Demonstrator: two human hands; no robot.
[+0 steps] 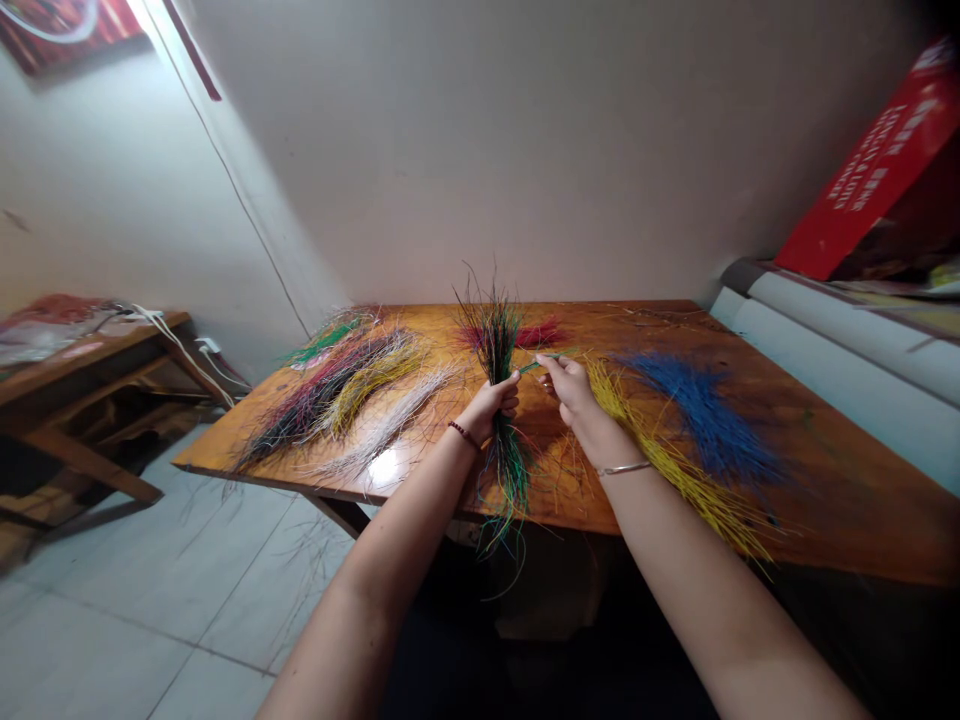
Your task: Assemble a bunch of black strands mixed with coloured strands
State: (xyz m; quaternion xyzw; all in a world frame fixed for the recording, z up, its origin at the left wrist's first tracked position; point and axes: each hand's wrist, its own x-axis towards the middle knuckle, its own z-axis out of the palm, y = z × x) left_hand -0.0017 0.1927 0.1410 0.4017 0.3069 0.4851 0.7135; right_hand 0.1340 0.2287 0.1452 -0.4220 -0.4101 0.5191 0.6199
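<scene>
From my remote station I see the left hand (491,405) closed in a fist around a bundle of dyed fibre strands (495,340), held upright above a wooden table (862,510), with black and green ends fanning out above and below the grip. The right hand (561,388) sits just beside it at 3 o'clock, its fingertips (541,362) pinching a green strand (529,367) that reaches across to the bundle. On the table, a red bunch (540,335) lies at 12 o'clock and a blue bunch (701,420) at 3 o'clock. A yellow bunch (675,460) lies at 4 o'clock, beside the right forearm. A black-and-red bunch (315,405) and a white bunch (386,425) lie at 9 o'clock.
</scene>
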